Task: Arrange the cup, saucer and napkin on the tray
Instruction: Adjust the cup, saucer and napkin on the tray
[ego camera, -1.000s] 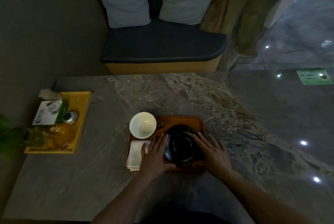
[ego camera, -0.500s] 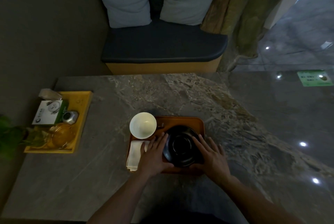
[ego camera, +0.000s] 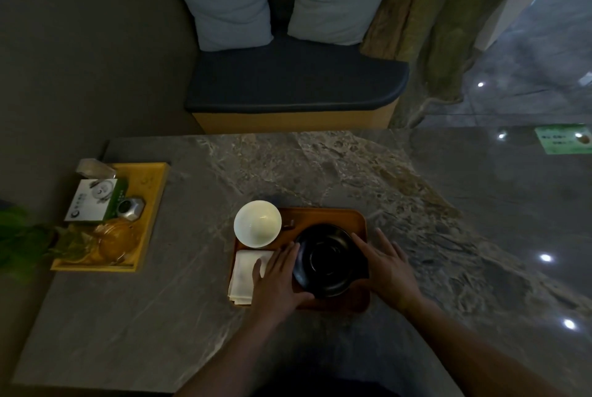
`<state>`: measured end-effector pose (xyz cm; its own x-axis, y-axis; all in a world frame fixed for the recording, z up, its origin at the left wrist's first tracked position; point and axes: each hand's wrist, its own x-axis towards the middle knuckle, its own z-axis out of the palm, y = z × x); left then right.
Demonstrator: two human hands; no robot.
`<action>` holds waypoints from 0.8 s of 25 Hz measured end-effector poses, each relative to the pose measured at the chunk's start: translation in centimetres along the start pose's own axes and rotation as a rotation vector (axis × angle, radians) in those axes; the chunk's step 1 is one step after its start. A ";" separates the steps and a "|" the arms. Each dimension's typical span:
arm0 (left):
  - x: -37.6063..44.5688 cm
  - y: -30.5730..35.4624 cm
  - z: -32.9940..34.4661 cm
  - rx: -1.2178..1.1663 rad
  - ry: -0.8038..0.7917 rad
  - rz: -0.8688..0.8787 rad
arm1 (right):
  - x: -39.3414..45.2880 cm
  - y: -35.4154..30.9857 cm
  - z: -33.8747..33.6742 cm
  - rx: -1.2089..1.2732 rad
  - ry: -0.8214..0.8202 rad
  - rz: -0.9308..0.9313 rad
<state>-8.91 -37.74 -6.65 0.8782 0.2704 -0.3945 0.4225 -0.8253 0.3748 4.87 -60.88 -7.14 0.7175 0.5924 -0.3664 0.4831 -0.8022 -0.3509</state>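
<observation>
Both hands lie flat, fingers straight, cradling the black saucer (ego camera: pixel 326 260) on the tray (ego camera: pixel 323 215): left hand (ego camera: pixel 278 278) over the napkin (ego camera: pixel 245 275), right hand (ego camera: pixel 389 268) opposite. White cup (ego camera: pixel 257 223) sits just behind.

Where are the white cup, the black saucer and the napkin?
white cup (ego camera: pixel 257 223), head view, on the inside of the bowl.
black saucer (ego camera: pixel 326 260), head view, on its dark centre well.
napkin (ego camera: pixel 245 275), head view, on the folded white cloth left of the left hand.
</observation>
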 end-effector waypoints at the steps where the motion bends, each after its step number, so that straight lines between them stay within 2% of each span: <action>1: 0.0 0.0 -0.1 0.006 -0.005 0.000 | 0.1 -0.1 0.0 -0.004 -0.003 -0.001; 11: 1.1 -0.8 -1.5 -0.014 -0.058 0.067 | -1.6 -1.1 1.1 -0.016 0.072 -0.012; 20: 1.2 -0.8 -1.9 0.000 -0.078 0.094 | -1.6 -1.3 1.4 -0.026 0.068 0.015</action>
<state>-7.73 -35.84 -5.80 0.8936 0.1523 -0.4221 0.3391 -0.8453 0.4128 2.36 -60.69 -7.32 0.7569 0.5746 -0.3115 0.4842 -0.8130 -0.3232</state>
